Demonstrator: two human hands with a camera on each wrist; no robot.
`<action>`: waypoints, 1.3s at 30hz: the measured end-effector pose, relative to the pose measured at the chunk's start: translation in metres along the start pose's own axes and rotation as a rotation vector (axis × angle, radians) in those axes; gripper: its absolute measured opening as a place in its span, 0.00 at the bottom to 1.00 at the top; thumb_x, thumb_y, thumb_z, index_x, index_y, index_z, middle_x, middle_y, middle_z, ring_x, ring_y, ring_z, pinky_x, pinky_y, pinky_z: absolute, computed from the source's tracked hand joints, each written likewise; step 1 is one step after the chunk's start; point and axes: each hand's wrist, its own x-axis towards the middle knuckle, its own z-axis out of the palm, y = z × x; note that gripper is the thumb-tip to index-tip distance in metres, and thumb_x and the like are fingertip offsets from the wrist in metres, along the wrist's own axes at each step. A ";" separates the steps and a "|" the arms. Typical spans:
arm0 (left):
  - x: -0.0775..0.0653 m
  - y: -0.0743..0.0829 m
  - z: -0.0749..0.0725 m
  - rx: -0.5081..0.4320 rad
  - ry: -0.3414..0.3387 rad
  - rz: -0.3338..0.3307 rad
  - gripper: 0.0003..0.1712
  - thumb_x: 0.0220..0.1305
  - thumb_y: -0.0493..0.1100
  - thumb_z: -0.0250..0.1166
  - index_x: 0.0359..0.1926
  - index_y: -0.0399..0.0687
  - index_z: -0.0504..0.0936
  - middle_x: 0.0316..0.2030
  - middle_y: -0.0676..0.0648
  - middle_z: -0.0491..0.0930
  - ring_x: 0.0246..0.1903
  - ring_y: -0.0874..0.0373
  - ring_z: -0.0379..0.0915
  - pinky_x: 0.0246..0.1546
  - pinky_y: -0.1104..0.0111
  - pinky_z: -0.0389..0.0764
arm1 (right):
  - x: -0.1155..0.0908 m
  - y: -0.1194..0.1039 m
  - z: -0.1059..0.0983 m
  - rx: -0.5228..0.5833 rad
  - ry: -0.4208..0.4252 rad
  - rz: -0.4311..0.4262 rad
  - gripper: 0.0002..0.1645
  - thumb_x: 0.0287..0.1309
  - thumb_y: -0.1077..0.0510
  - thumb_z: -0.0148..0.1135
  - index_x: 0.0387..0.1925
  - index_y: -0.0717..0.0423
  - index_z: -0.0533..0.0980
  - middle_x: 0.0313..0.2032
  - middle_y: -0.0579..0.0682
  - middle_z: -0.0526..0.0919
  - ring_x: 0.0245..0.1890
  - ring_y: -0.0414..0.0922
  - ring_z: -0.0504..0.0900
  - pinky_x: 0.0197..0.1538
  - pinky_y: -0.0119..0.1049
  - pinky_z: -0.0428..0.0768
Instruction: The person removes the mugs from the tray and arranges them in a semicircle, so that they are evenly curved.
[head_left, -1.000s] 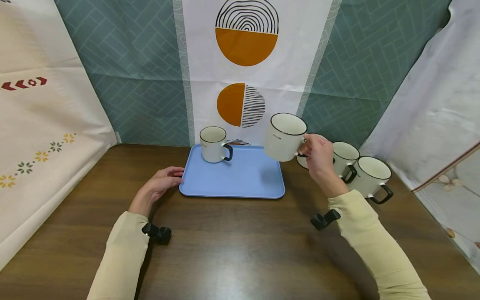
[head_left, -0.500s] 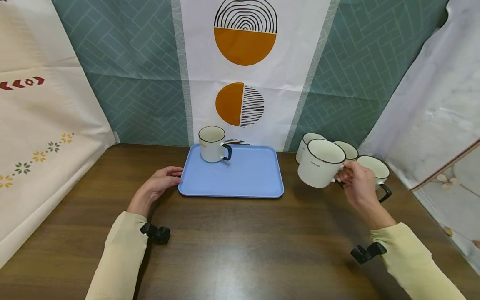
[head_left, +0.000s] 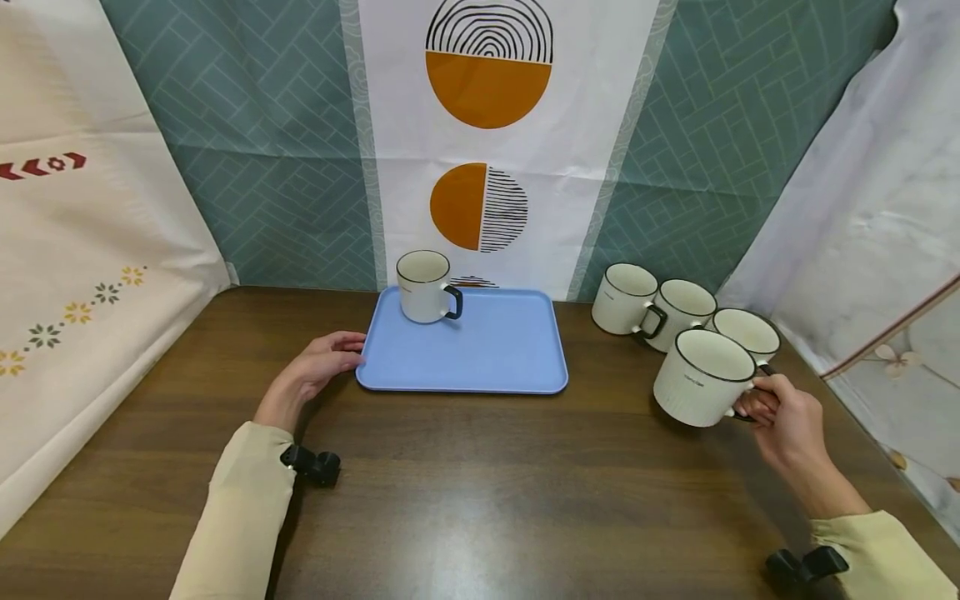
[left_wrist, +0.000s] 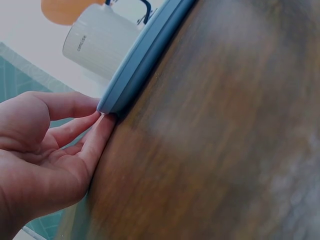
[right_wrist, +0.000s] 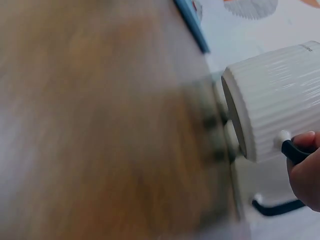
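My right hand (head_left: pixel 791 421) holds a white ribbed mug (head_left: pixel 697 392) by its black handle, near the table's right side. In the right wrist view, fingers curl round the handle (right_wrist: pixel 295 152), and the mug's base shows a gap above the table. My left hand (head_left: pixel 311 371) is at the left edge of a light blue tray (head_left: pixel 480 367). Its fairly straight thumb and fingertips touch the tray's rim (left_wrist: pixel 117 95) in the left wrist view. On the tray's back left stands another white mug (head_left: pixel 423 292), black handle facing right.
Three more white mugs stand close together at the back right: one mug (head_left: pixel 622 308) beside the middle mug (head_left: pixel 682 312), and a mug (head_left: pixel 746 331) partly hidden behind the held one. Patterned cloths hang behind the brown wooden table (head_left: pixel 465 492) and along both sides.
My right hand has carried the mug from above the tray's right end rightward and toward me, lowering it in front of the other mugs. My left hand stays at the tray.
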 end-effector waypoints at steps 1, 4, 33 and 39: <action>0.000 0.000 0.000 0.004 -0.002 0.000 0.31 0.61 0.31 0.54 0.63 0.28 0.54 0.58 0.31 0.58 0.54 0.44 0.59 0.58 0.58 0.61 | -0.003 0.000 -0.004 -0.008 0.017 0.004 0.26 0.59 0.75 0.17 0.08 0.58 0.47 0.10 0.49 0.43 0.12 0.44 0.39 0.24 0.36 0.45; -0.001 0.000 0.000 0.006 -0.011 -0.008 0.31 0.62 0.32 0.54 0.63 0.29 0.53 0.58 0.31 0.58 0.54 0.45 0.59 0.58 0.58 0.60 | -0.009 -0.002 -0.013 -0.012 0.035 0.009 0.26 0.58 0.75 0.16 0.08 0.59 0.47 0.10 0.49 0.42 0.11 0.44 0.40 0.23 0.36 0.45; -0.001 0.000 -0.002 0.015 -0.006 -0.022 0.31 0.62 0.33 0.54 0.64 0.30 0.54 0.58 0.32 0.58 0.53 0.48 0.60 0.56 0.63 0.64 | -0.019 -0.017 -0.070 -0.127 -0.229 0.121 0.21 0.65 0.71 0.15 0.17 0.62 0.50 0.18 0.52 0.47 0.20 0.47 0.49 0.32 0.36 0.52; -0.001 0.000 0.000 -0.001 -0.015 -0.010 0.31 0.62 0.32 0.54 0.64 0.28 0.53 0.58 0.31 0.57 0.54 0.47 0.59 0.56 0.63 0.64 | -0.018 -0.017 -0.076 -0.122 -0.252 0.114 0.21 0.65 0.71 0.17 0.17 0.63 0.50 0.18 0.54 0.49 0.22 0.48 0.50 0.34 0.37 0.51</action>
